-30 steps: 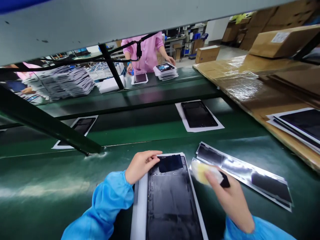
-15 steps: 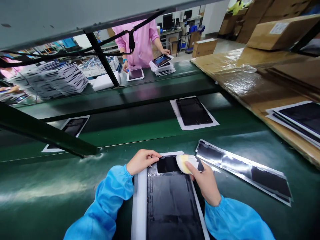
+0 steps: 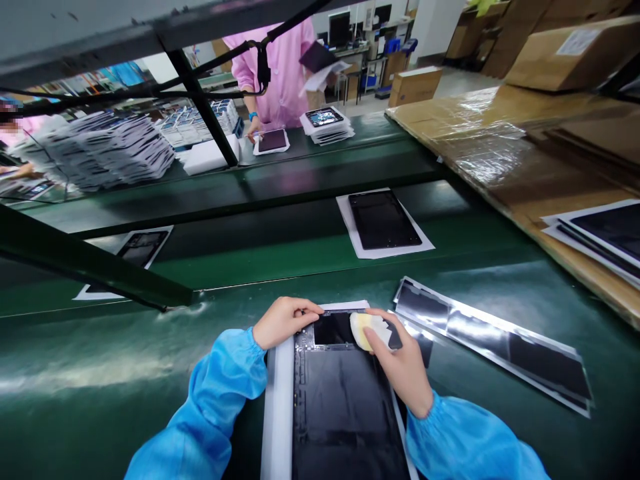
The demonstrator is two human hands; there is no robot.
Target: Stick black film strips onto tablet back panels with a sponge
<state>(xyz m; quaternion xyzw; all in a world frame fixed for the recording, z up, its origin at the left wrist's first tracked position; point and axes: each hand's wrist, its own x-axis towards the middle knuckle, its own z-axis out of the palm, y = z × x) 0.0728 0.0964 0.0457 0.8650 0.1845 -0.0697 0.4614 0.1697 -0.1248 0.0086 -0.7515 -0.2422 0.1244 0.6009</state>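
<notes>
A tablet with its inner side exposed (image 3: 345, 413) lies in front of me on white sheeting (image 3: 277, 413). Across its top end sits a shiny black film (image 3: 331, 329). My left hand (image 3: 287, 321) is at the upper left corner of that film, thumb and fingers pinched together; whatever is between the fingertips is too small to make out. In my right hand (image 3: 400, 360) is a rounded white and yellowish pad (image 3: 369, 331) with a dark part behind it. The pad rests against the right part of the film, hiding that end.
Silver-edged black film strips (image 3: 495, 347) lie at right. Beyond, a tablet on white paper (image 3: 383, 220) and another at left (image 3: 140, 250) lie on the green belt. A slanted green post (image 3: 100, 257) stands left. Cardboard (image 3: 465, 133) borders the right. Opposite stands a person in pink (image 3: 280, 73).
My right hand has shifted slightly left and turned with the pad; my left hand holds its place. The person opposite has lifted a dark panel with white sheeting off the stack.
</notes>
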